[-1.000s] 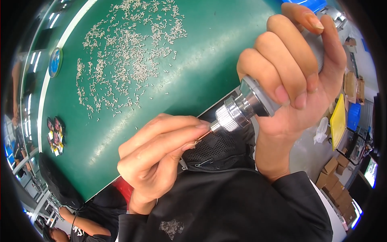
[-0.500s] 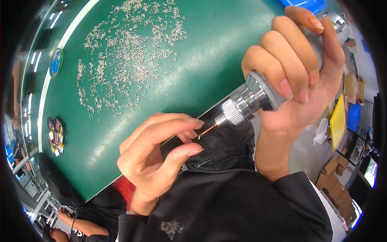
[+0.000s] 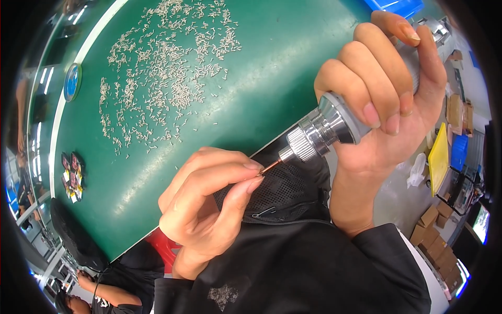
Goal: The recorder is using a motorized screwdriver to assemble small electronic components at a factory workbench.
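My right hand (image 3: 374, 89) is wrapped round a grey and chrome electric screwdriver (image 3: 314, 137), tilted down to the left. A thin copper-coloured bit (image 3: 271, 166) sticks out of its knurled collar. The thumb and forefinger of my left hand (image 3: 209, 201) are pinched together at the bit's tip. The small silver piece there is mostly hidden by the fingertips. Beyond my hands, a great many small silver pin-like pieces (image 3: 175, 68) lie scattered over the green table (image 3: 277, 68).
At the table's left edge lie a round blue-centred dish (image 3: 72, 82) and several small dark packets (image 3: 72, 175). A blue bin (image 3: 400, 6) sits at the top right. Cardboard boxes (image 3: 434, 235) stand on the floor at right. Another person (image 3: 112, 295) sits at lower left.
My left hand has moved slightly right, and its parted thumb and forefinger have closed at the bit's tip. My right hand and the screwdriver have barely moved.
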{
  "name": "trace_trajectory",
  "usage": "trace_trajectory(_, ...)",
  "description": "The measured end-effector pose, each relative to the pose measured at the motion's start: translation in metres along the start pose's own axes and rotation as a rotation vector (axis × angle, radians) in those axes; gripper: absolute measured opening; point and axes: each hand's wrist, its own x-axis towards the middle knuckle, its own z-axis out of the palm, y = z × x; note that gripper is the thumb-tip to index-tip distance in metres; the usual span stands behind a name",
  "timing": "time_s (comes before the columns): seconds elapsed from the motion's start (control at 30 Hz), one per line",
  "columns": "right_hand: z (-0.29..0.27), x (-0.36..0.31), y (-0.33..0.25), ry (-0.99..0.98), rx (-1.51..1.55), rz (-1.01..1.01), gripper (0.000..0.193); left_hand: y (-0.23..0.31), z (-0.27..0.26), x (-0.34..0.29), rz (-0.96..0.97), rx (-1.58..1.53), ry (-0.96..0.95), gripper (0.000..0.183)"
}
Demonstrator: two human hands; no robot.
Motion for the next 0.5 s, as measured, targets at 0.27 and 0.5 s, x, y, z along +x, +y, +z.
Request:
trace_trajectory(0.27,-0.011,-0.008,-0.003,0.05,0.008,-0.052,0.024,0.001,0.004,-0.001,0.007,0.038,0.027,0.018)
trace_trajectory(0.5,-0.005,-0.007,-0.003,-0.014,-0.043,-0.032,0.024,0.002,0.004,-0.002,0.133,0.184,0.008,0.022)
